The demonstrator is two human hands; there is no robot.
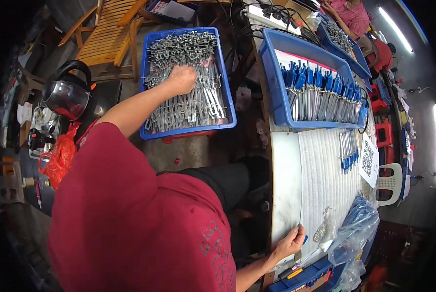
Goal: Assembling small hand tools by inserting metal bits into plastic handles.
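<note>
left hand (183, 79): curled over metal parts (181, 109) | right hand (291, 242): pinching blue piece (305, 239)

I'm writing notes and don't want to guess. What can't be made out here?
In the head view:
- Left hand: its own back hides the fingertips, so its grip is unclear.
- Blue piece in the right hand: fingers cover most of it.
- Red bag: its folds hide any contents.
- Blue box: cut off by the lower edge.
</note>
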